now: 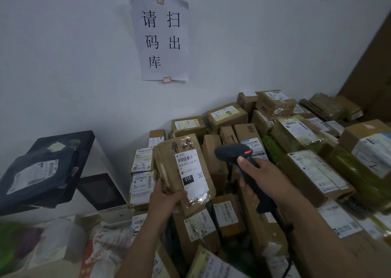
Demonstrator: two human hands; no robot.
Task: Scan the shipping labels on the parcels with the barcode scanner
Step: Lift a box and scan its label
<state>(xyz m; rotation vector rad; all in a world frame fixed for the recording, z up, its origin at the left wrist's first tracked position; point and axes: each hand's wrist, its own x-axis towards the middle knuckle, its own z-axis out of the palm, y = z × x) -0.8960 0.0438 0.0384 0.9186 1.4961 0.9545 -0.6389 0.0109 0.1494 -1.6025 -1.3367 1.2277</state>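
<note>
While left grip [164, 201] clasps the parcel [169, 157] low, label [191, 175] sits above

The parcel [169, 167] is brown with black scrawl; its label [191, 176] is white with black bars and a black block. Scanner [243, 161]: black, with a red light. Left bag [42, 167]: dark navy, with a white sticker [31, 176]. Far sign [161, 38]: white with black characters. Right packs [330, 106]: olive green.

Two bare hands, left hand [167, 201] and right hand [256, 174], bare left forearm [143, 241], bare right forearm [313, 225], both cut by the lower edge, short thumbnail [240, 159] on the right hand
</note>
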